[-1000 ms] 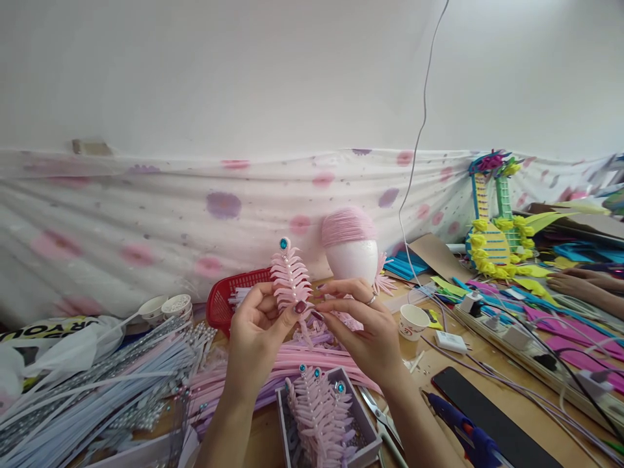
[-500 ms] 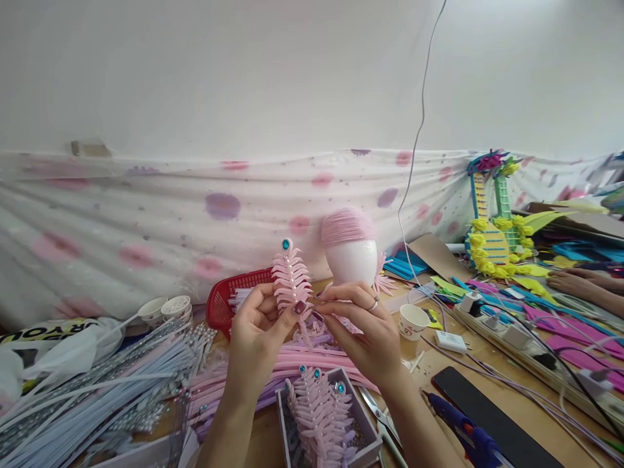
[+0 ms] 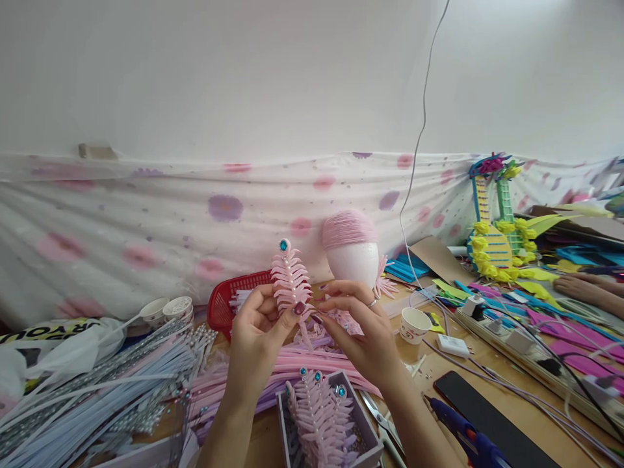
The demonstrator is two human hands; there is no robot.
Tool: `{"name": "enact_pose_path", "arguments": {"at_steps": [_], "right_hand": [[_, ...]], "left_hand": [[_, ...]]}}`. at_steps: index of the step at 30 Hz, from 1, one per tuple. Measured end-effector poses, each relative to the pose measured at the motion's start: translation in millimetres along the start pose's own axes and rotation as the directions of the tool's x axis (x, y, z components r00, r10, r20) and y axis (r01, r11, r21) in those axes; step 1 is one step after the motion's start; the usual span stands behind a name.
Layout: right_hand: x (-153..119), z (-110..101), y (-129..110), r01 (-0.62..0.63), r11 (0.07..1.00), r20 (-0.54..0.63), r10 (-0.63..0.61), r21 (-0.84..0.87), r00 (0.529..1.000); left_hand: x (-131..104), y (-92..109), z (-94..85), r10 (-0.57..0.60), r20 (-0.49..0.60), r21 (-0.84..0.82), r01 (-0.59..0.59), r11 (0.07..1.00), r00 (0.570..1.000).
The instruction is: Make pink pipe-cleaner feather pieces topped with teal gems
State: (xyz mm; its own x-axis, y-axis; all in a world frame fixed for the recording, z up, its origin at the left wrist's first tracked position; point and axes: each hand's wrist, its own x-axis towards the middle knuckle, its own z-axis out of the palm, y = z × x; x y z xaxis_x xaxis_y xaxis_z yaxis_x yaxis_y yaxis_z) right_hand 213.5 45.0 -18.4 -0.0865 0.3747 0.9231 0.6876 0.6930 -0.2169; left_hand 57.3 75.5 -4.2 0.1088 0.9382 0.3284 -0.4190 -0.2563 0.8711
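Observation:
My left hand (image 3: pixel 260 325) is closed, pinching a pink feather-shaped ornament (image 3: pixel 291 276) between thumb and fingers. The ornament stands upright, with a row of pearls down its middle and a teal gem at its tip. Beside its lower end is my right hand (image 3: pixel 361 318), thumb and index fingertips pressed close together. Whatever lies between those fingertips is too small to make out. Below both hands, several similar pink ornaments (image 3: pixel 319 416) rest in a grey box (image 3: pixel 368 452).
Behind stand a red basket (image 3: pixel 221 302) and a white form wrapped in pink yarn (image 3: pixel 351 260). To the right are scissors (image 3: pixel 383 419), a blue glue gun (image 3: pixel 463 429), a phone (image 3: pixel 487 416), a paper cup (image 3: pixel 414 325) and a power strip (image 3: pixel 511 341). Another person's hand (image 3: pixel 580 286) is at far right.
The view has shifted slightly. My right fingers have moved a little against the ornament's lower end; my left hand keeps its hold.

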Motion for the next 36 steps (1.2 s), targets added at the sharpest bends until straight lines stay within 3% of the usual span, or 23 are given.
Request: {"name": "enact_pose_path", "arguments": {"at_steps": [3, 19, 30, 36], "right_hand": [[-1.4, 1.3, 1.9, -0.034, 0.999, 0.03, 0.033, 0.025, 0.999], [-2.1, 1.3, 1.5, 0.035, 0.999, 0.077, -0.038, 0.036, 0.996], [1.2, 4.5, -3.4, 0.111, 0.993, -0.077, -0.114, -0.032, 0.991], [0.9, 5.4, -0.5, 0.075, 0.997, -0.023, -0.074, 0.038, 0.997]], "left_hand": [[-1.2, 2.3, 1.2, -0.002, 0.006, 0.026, 0.002, 1.0, 1.0], [-2.0, 6.1, 0.1, 0.011, 0.016, 0.051, -0.012, 0.999, 1.0], [-2.8, 2.6, 0.5, -0.007, 0.045, 0.043, 0.006, 0.999, 0.999], [-2.6, 3.6, -0.8, 0.015, 0.027, 0.062, -0.016, 0.998, 1.0]]}}
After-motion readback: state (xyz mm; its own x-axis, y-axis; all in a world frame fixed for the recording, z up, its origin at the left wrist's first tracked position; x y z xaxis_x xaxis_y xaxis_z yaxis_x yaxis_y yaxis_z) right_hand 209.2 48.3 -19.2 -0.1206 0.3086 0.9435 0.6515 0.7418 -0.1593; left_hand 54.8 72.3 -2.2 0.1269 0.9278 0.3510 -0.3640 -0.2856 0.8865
